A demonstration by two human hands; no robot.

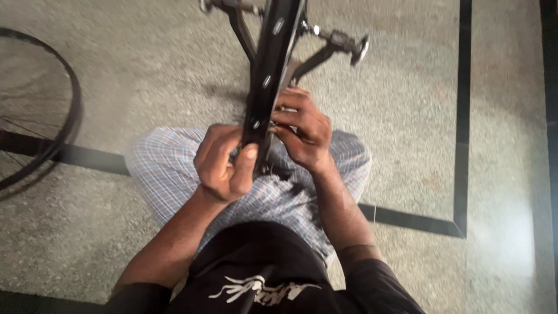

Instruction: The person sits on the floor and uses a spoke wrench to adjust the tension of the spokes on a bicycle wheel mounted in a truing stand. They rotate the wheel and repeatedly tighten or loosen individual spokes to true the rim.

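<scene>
A black bicycle wheel rim (273,55) stands on edge between my knees, running from my lap up to the top of the view. My left hand (224,163) grips the near end of the rim, thumb pressed on its black face. My right hand (302,131) curls around the rim's right side, fingertips pinching at something small by the spoke holes. What the fingers pinch is too small to tell. Behind the rim, a black stand (325,52) with arms and knobs holds it.
A second bicycle wheel (55,104) with tyre and spokes lies on the speckled stone floor at the left. Dark inlaid stripes (463,116) cross the floor. My checked trouser legs (168,168) spread under the rim.
</scene>
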